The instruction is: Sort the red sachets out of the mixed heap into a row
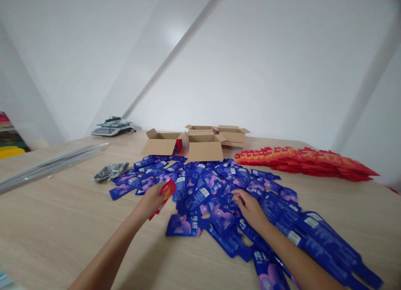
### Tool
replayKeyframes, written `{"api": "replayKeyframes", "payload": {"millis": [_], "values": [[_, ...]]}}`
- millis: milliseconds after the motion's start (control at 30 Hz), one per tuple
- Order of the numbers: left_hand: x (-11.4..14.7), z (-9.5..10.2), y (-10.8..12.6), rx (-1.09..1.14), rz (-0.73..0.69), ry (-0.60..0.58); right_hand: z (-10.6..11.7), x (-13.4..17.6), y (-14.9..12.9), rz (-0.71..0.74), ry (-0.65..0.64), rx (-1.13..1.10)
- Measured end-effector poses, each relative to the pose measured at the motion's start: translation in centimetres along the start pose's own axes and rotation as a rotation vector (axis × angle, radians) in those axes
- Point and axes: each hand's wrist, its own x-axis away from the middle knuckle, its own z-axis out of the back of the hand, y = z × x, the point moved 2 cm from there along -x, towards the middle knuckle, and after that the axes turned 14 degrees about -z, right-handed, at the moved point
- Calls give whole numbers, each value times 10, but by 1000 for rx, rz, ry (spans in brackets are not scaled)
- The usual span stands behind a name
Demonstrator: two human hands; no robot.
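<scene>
My left hand (152, 200) is closed around red packets (168, 190) with an orange print, held above the near left edge of a wide pile of blue packets (222, 219). Over the middle of that pile is my right hand (248, 204), its fingers a little bent and apart, with nothing visible in them. Whether its fingertips touch the packets beneath cannot be made out. The blue packets are flat, with pink-purple pictures and white labels, and they overlap at many angles. Some longer blue packets (328, 244) lie to the right of my right forearm.
Several open cardboard boxes (205, 151) stand behind the pile. A long row of overlapping red packets (300, 158) lies at the back right. To the left are a grey cloth (111, 172), long clear plastic strips (50, 167) and a scale (112, 129). A white wall (266, 64) rises behind the table.
</scene>
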Motion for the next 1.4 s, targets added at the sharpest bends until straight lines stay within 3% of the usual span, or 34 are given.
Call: {"api": "replayKeyframes", "payload": {"millis": [100,200,300,400,533,633,700,767,900,967,1033,1100,1200,1400], "values": [[1,-27,40,296,38,-244,1,5,-13,-13,-32,-124],[0,-76,65,445,31,-449,-1,10,-23,-60,-147,-279],[-4,-126,75,531,-6,-597,-3,11,-22,-154,-212,-408],[-12,-157,76,653,22,-563,0,7,-13,-276,-138,-532],[-13,-182,74,987,188,-362,11,2,-3,-384,196,-678],[0,-206,73,1048,226,-481,15,1,-1,-402,321,-612],[6,-220,70,991,202,-458,15,1,-3,-392,323,-535],[6,-225,64,922,157,-321,12,1,-4,-390,236,-478],[-4,-216,52,890,130,-82,-3,1,-9,-365,-159,-457],[-5,-211,50,903,141,-48,-5,0,-12,-338,-200,-429],[-3,-211,52,892,137,-120,-2,-1,-15,-315,-89,-372],[2,-215,56,867,104,-277,3,-2,-18,-308,22,-322],[7,-223,58,857,35,-431,5,-3,-19,-335,31,-313],[6,-234,50,868,69,-384,-2,-3,-22,-403,-122,-458]]}}
